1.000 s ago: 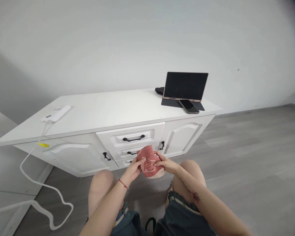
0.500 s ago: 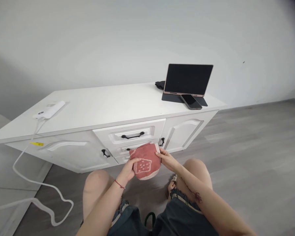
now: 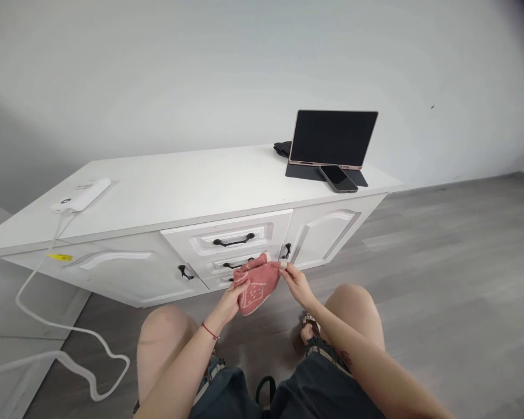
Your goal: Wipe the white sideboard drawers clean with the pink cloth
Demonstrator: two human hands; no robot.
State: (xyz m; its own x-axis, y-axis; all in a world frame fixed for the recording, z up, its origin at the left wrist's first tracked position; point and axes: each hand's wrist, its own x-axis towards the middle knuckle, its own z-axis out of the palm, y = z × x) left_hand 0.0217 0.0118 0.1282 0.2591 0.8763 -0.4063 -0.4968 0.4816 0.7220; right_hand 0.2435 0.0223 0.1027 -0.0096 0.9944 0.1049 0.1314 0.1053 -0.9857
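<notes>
Between my two hands is a pink towel (image 3: 259,285) with a white dotted pattern and a pale edge, folded over on itself. My left hand (image 3: 232,299) grips its left side, thumb on top and the other fingers hidden behind. At the upper right, my right hand (image 3: 296,282) pinches a corner of the towel and draws it out to a point. The cloth hangs in the air above my knees, in front of the drawers of a white cabinet (image 3: 179,186).
On the cabinet's right stands a tablet (image 3: 334,138) with a phone (image 3: 338,178) before it and a black folded item (image 3: 282,149) behind. At left lies a white device (image 3: 85,196), its white cable (image 3: 78,329) drooping past the edge. Black drawer handles (image 3: 233,241) stick out.
My right hand has pulled the towel's corner outward, so the cloth has gone from a flat folded square to a creased, narrower shape. My left hand keeps its hold.
</notes>
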